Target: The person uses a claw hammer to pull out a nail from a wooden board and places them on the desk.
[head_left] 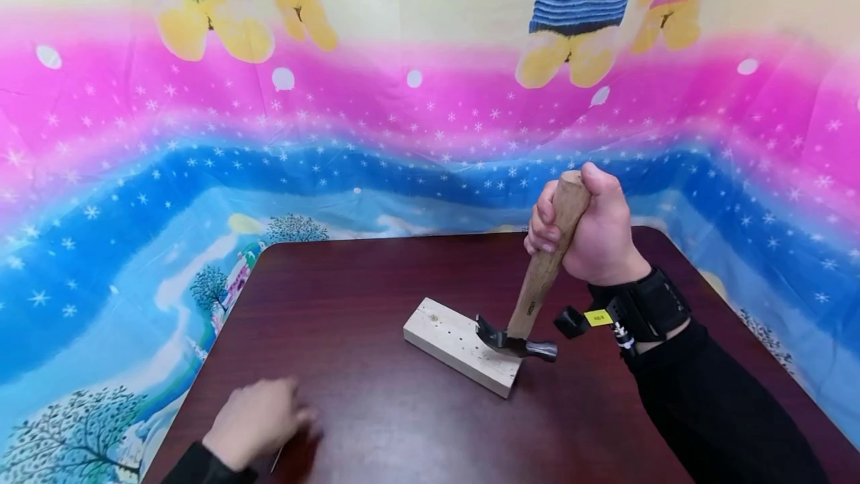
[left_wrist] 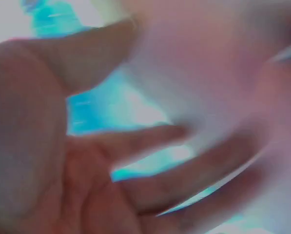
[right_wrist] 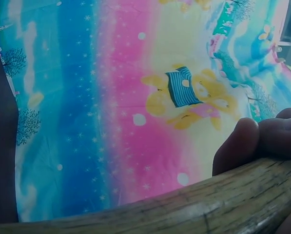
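My right hand (head_left: 598,234) grips the wooden handle of a claw hammer (head_left: 537,297) near its end, fingers wrapped round it. The handle stands up, leaning right. Its dark metal head is low over the right part of a pale wooden block (head_left: 446,338), claw toward the left. Several small dark spots mark the block's top. In the right wrist view, fingers (right_wrist: 238,146) curl over the handle (right_wrist: 184,207). My left hand (head_left: 258,420), motion-blurred, is over the table's front left, apart from the block. In the left wrist view its fingers (left_wrist: 184,178) are loosely spread, with nothing visibly held.
A dark red-brown table (head_left: 376,275) bears the block. A thin, light sliver (head_left: 276,460) shows just below the left hand; its kind is unclear. Behind and beside the table hangs a printed cloth (head_left: 430,133) with bears and snowflakes.
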A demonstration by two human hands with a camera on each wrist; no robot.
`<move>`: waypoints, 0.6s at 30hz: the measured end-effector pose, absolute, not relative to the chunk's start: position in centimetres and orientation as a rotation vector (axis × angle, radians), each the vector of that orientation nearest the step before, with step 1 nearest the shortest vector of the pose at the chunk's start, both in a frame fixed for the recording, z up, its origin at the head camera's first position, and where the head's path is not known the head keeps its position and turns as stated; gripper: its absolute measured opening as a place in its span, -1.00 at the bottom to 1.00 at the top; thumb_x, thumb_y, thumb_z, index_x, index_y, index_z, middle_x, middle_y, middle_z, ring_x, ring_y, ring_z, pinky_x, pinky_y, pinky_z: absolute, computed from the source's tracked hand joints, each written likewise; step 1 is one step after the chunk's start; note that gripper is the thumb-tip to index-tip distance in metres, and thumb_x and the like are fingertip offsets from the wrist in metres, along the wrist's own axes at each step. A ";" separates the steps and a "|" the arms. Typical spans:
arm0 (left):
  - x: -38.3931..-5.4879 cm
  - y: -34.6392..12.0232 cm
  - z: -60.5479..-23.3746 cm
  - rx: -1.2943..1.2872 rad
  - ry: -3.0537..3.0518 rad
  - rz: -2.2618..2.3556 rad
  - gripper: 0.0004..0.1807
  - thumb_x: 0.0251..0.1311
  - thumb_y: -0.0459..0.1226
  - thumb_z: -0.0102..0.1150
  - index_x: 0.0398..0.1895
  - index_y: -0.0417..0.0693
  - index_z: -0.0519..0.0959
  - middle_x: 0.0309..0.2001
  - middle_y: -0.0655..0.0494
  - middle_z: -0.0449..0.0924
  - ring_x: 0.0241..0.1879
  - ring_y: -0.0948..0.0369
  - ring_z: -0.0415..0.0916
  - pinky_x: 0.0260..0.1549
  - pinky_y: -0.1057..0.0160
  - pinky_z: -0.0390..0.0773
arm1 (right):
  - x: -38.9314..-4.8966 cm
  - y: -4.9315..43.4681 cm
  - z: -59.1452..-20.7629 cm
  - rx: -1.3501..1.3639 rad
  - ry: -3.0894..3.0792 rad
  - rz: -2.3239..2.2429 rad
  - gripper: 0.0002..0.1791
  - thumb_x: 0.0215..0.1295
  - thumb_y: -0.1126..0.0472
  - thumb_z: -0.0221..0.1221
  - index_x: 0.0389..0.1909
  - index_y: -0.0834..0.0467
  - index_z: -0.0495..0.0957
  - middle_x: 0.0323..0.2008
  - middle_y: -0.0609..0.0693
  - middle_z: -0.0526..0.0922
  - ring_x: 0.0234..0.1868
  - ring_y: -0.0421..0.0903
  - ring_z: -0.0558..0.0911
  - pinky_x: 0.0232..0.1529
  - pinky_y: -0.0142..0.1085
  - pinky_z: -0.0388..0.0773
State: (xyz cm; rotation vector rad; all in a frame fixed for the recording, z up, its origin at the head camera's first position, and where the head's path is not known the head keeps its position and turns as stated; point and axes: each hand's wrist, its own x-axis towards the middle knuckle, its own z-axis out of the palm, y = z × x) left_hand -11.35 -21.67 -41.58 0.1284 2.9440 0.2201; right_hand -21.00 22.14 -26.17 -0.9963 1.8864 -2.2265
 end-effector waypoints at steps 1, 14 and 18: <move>-11.9 -20.9 -40.3 0.155 3.013 0.263 -0.28 0.34 0.18 0.42 0.30 -0.18 0.62 0.04 -0.31 0.75 0.08 -0.25 0.70 0.10 -0.43 0.62 | -21.0 22.1 -26.2 -0.992 1.890 -2.227 -0.24 0.61 -0.44 -0.32 -0.60 -0.05 0.49 -0.70 -0.09 0.34 -0.65 -0.06 0.25 -0.44 -0.09 0.38; -19.4 -8.3 -33.6 0.867 3.015 1.065 0.46 0.15 0.61 0.08 0.75 0.37 -0.65 0.73 -0.08 -0.89 0.75 -0.31 -0.67 0.51 -0.51 0.24 | -20.2 20.3 -25.7 -0.988 1.886 -2.230 -0.24 0.61 -0.48 -0.33 -0.57 -0.08 0.48 -0.69 -0.12 0.34 -0.64 -0.07 0.29 -0.41 -0.11 0.43; -20.3 -5.2 -35.0 0.965 2.756 1.308 0.62 -0.13 0.78 -0.02 0.79 0.27 -0.58 0.75 -0.01 -0.85 0.78 -0.31 -0.43 0.43 -0.38 0.51 | -19.8 19.6 -25.5 -1.017 1.873 -2.245 -0.24 0.62 -0.47 -0.30 -0.57 -0.07 0.50 -0.69 -0.12 0.35 -0.65 -0.06 0.29 -0.42 -0.11 0.44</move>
